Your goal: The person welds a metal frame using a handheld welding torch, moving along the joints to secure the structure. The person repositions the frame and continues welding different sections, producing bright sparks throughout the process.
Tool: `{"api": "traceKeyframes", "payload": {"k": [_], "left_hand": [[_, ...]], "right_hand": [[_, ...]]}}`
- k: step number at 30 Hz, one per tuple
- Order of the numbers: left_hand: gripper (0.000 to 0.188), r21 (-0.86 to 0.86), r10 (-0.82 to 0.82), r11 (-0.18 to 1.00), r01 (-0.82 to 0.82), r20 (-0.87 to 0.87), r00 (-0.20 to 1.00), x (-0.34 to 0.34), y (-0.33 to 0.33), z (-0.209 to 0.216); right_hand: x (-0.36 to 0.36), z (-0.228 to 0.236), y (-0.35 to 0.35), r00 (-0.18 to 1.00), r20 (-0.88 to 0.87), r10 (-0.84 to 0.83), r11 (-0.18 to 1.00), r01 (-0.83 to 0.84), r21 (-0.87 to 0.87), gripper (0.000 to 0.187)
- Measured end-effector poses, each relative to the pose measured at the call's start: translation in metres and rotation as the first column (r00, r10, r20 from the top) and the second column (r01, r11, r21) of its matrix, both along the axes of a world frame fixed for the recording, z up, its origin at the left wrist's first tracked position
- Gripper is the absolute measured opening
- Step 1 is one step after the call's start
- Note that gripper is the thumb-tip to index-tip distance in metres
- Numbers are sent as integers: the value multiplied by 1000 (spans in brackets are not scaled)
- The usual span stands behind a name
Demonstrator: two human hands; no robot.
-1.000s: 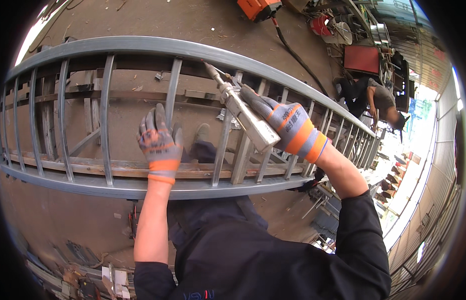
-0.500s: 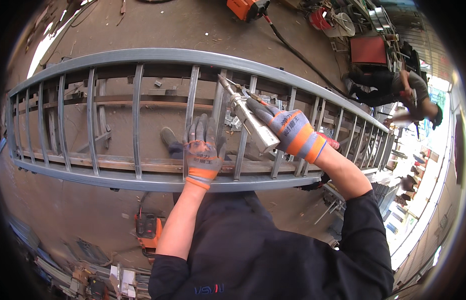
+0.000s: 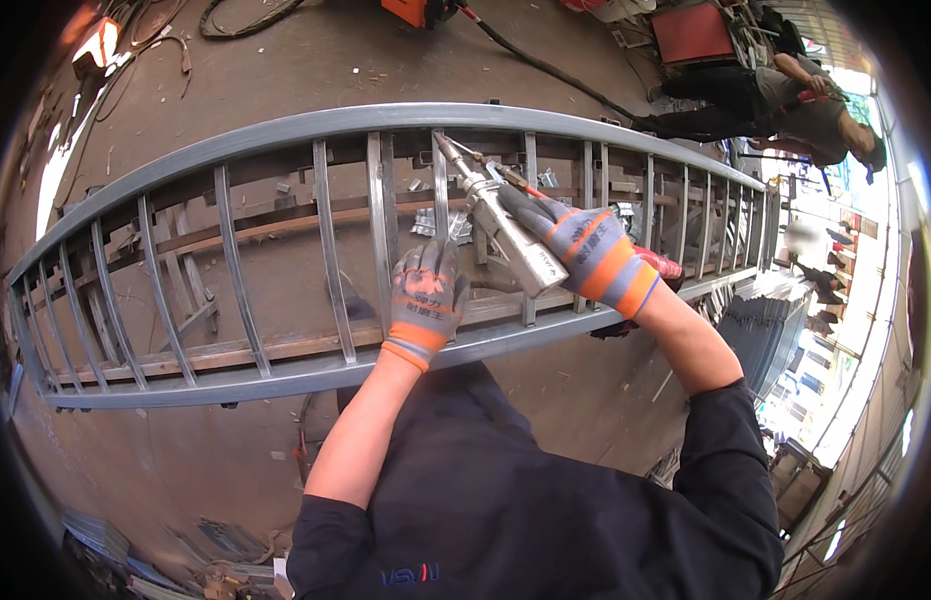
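A grey metal railing frame (image 3: 276, 139) with several upright bars lies across the view in front of me. My right hand (image 3: 578, 246), in a grey and orange glove, is closed round a silver handheld welding gun (image 3: 510, 240). The gun's tapered nozzle points up and left, its tip at the top end of an upright bar (image 3: 441, 185), close under the far rail. My left hand (image 3: 426, 295), gloved alike, is over the lower part of this bar, its fingers bent round it. The fingertips and the bar's lower end are hidden.
Wooden and metal supports (image 3: 186, 260) show beneath the frame. Small metal pieces (image 3: 441, 225) lie under it. A dark hose (image 3: 546, 68) runs from an orange machine (image 3: 418, 10) at the back. Another person (image 3: 811, 110) is beyond the frame's right end, near a red-topped box (image 3: 691, 35).
The view has shifted along the frame. My left hand's fingers, stretched out before, are now bent over the bar. The gun's tip has come to the bar's top, with my right hand still holding it.
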State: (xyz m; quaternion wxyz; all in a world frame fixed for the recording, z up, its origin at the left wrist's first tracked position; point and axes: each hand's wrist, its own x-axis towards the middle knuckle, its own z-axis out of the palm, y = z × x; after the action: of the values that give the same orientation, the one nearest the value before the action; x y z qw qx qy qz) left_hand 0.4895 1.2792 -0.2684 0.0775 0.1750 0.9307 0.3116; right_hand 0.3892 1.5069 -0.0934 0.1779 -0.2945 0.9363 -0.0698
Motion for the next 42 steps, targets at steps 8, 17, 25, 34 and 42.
{"api": "traceKeyframes", "payload": {"k": [8, 17, 25, 34, 42], "left_hand": [[56, 114, -50, 992, 47, 19, 999, 32, -97, 23], [105, 597, -786, 451, 664, -87, 612, 58, -75, 140], [74, 723, -999, -37, 690, -48, -3, 126, -106, 166], [34, 362, -839, 543, 758, 263, 476, 128, -213, 19], [53, 456, -912, 350, 818, 367, 186, 123, -143, 94]], "right_hand": [[80, 93, -1, 986, -36, -164, 974, 156, -162, 66], [271, 279, -60, 698, 53, -714, 465, 531, -708, 34], [288, 451, -195, 670, -278, -689, 712, 552, -435, 37], [117, 362, -227, 927, 129, -353, 920, 369, -136, 41], [30, 129, -164, 782, 615, -106, 890, 350, -291, 45]]}}
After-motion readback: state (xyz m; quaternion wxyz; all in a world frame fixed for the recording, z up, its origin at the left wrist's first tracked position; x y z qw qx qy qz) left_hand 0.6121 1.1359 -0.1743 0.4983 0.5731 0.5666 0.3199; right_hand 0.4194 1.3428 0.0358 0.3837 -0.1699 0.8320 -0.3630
